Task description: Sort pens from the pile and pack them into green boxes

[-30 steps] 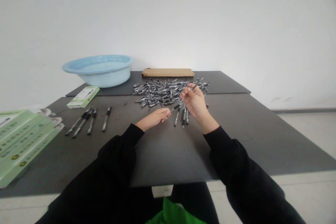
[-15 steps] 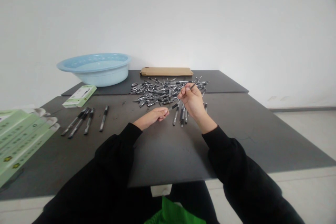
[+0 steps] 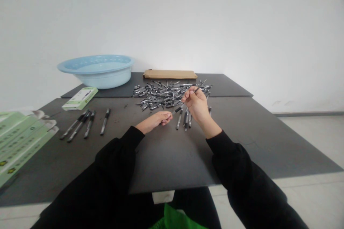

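Over the tabletop (image 3: 231, 143), left grip (image 3: 158, 120)'s on a pen (image 3: 177, 109), right (image 3: 197, 105) pinches a dark stick (image 3: 200, 85); box (image 3: 80, 99) print's too blurry.

A see-through pen with a black grip (image 3: 178, 109) is held tilted near the middle. A thin dark stick (image 3: 200, 86) is held slanted, up and to the right. Many pens (image 3: 161, 96) are heaped behind; four pens (image 3: 104, 123) are laid flat at left.

Table (image 3: 172, 161): basin (image 3: 102, 79), far left; small box (image 3: 80, 99) before it; 4 pens (image 3: 90, 124) nearer; larger boxes (image 3: 25, 139), left edge; pen heap (image 3: 163, 96), centre; flat package (image 3: 170, 74) behind heap.
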`<state>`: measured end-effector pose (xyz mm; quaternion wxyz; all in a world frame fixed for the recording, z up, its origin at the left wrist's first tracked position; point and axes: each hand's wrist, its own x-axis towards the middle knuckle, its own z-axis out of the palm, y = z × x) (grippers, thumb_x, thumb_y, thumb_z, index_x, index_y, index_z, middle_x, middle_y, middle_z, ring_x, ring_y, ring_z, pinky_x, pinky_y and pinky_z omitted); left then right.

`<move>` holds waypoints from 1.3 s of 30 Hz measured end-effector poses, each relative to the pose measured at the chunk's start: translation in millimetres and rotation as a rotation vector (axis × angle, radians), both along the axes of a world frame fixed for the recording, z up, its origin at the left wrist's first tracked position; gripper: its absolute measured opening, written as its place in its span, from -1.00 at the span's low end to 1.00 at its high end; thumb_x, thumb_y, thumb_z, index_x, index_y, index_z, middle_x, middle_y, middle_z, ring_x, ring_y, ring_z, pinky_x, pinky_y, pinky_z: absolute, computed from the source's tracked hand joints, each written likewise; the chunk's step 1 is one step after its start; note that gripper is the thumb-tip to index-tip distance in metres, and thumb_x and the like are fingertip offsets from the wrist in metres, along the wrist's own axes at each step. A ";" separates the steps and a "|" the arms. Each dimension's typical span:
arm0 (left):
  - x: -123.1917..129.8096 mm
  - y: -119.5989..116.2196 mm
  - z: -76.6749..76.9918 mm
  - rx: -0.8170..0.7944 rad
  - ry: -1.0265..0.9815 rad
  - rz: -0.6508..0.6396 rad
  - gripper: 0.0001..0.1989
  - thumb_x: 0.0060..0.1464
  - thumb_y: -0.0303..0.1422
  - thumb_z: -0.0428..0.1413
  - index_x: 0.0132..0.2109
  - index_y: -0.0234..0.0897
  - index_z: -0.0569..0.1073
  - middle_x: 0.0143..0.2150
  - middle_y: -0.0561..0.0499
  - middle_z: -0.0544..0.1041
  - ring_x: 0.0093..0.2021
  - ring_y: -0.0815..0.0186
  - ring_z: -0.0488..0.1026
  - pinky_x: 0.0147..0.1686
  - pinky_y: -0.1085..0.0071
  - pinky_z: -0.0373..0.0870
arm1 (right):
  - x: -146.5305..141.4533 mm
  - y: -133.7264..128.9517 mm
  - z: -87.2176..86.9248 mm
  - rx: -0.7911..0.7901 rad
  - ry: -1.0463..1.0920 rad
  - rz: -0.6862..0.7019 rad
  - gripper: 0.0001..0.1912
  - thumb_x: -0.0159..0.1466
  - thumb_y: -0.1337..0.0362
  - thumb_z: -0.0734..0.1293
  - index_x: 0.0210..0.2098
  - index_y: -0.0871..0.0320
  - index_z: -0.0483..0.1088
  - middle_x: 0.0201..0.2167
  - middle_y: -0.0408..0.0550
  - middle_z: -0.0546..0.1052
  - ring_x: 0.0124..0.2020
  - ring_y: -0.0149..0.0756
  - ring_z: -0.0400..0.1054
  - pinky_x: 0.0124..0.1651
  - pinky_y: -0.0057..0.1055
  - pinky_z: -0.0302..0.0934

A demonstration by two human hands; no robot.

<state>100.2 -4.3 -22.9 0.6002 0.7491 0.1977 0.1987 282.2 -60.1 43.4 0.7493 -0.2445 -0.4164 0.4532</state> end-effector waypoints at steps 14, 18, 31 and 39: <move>0.0 -0.4 1.2 -0.013 0.015 -0.012 -0.59 0.21 -0.02 -0.04 -0.41 -0.27 0.24 -0.54 0.14 0.13 -0.52 0.42 0.04 -0.48 0.43 0.00 | -1.4 -1.0 0.0 -0.020 -0.055 -0.026 -0.85 0.29 0.29 0.32 -0.32 0.05 0.21 -0.58 -0.31 0.33 -0.55 -0.44 0.29 -0.40 -0.46 0.25; -0.5 0.0 1.3 -0.006 0.019 -0.018 -0.58 0.21 -0.01 -0.04 -0.41 -0.27 0.24 -0.54 0.15 0.13 -0.53 0.42 0.04 -0.48 0.42 -0.01 | -2.3 -2.1 1.1 -0.005 -0.070 -0.013 -0.87 0.30 0.31 0.31 -0.31 0.06 0.21 -0.58 -0.31 0.33 -0.56 -0.45 0.29 -0.41 -0.47 0.23; -3.0 1.5 1.6 -0.042 0.007 -0.027 -0.57 0.18 0.00 -0.02 -0.45 -0.27 0.22 -0.56 0.15 0.11 -0.54 0.42 0.03 -0.50 0.42 0.00 | -2.4 -3.9 2.3 -0.013 -0.081 0.015 -0.86 0.29 0.29 0.32 -0.31 0.05 0.21 -0.58 -0.31 0.33 -0.56 -0.44 0.27 -0.42 -0.46 0.21; -3.6 -0.1 2.2 -0.098 -0.033 -0.043 -0.57 0.16 -0.04 0.03 -0.47 -0.27 0.22 -0.54 0.14 0.10 -0.54 0.44 0.00 -0.53 0.43 0.00 | -3.9 -5.1 2.9 0.016 -0.086 0.040 -0.89 0.30 0.31 0.30 -0.31 0.06 0.23 -0.57 -0.29 0.34 -0.56 -0.45 0.29 -0.42 -0.47 0.20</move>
